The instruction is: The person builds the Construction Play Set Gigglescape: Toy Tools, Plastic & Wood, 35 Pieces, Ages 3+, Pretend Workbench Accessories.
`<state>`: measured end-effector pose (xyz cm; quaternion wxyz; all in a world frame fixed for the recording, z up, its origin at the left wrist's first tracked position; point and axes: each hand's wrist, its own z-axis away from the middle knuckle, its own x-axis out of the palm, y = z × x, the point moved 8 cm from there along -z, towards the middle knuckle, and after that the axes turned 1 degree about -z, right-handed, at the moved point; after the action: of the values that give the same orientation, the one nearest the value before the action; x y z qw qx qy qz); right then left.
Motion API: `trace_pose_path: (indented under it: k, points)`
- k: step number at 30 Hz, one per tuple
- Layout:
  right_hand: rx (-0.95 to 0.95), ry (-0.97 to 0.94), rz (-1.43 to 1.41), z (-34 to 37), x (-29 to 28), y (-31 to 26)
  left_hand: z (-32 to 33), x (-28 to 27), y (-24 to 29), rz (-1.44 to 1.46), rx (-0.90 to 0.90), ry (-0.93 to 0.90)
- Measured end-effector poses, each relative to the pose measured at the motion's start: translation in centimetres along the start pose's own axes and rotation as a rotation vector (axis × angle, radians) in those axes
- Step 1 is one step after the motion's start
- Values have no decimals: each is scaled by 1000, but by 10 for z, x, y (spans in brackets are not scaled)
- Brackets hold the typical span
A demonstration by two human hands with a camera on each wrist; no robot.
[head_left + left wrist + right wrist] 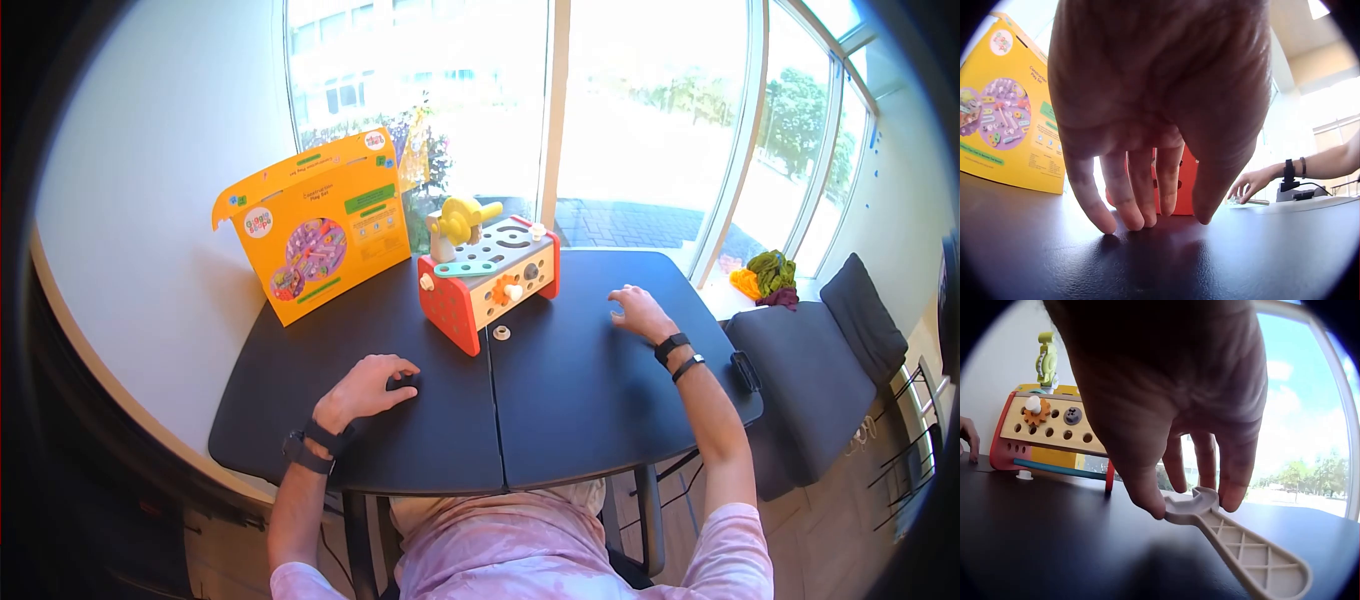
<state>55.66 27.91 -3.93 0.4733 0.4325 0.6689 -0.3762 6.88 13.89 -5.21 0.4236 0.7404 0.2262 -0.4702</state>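
My right hand [642, 312] is at the right of the table, thumb and fingers pinching the open head of a cream toy wrench [1260, 556]. The wrench is hidden under the hand in the head view. My left hand [365, 388] rests at the left front with its fingertips down at the tabletop and nothing held. Between and beyond the hands stands a toy workbench [490, 270] with red ends, an orange gear [503, 291] and a grey screw [1072, 416] on its front. A yellow toy piece [462, 218] stands on top. A small white nut [502, 332] lies before it.
An orange play-set box [320, 220] stands at the back left of the black folding table [590, 400]. A black object [744, 371] sits at the right edge. Windows are behind; a grey seat [800, 370] with colourful cloths [770, 275] is on the right.
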Motion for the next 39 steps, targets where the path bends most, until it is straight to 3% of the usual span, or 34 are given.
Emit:
trace_pose_path:
  k: [4, 7, 17, 23, 39]
  points:
    - [-13, 201, -235, 3, -58, -61, 0, 2, -3, -5, 3, 3]
    - [-42, 342, -728, 7, -67, -73, 1, 0, -2, 18, -7, 0]
    - [-83, 182, -489, 20, -3, -69, 0, 1, 0, 11, 5, 0]
    - [-254, 93, -345, -21, 31, -106, 3, 2, 0, 3, 15, 1]
    - [-233, 116, -444, -51, 45, -131, 3, 0, -3, 44, -8, 10]
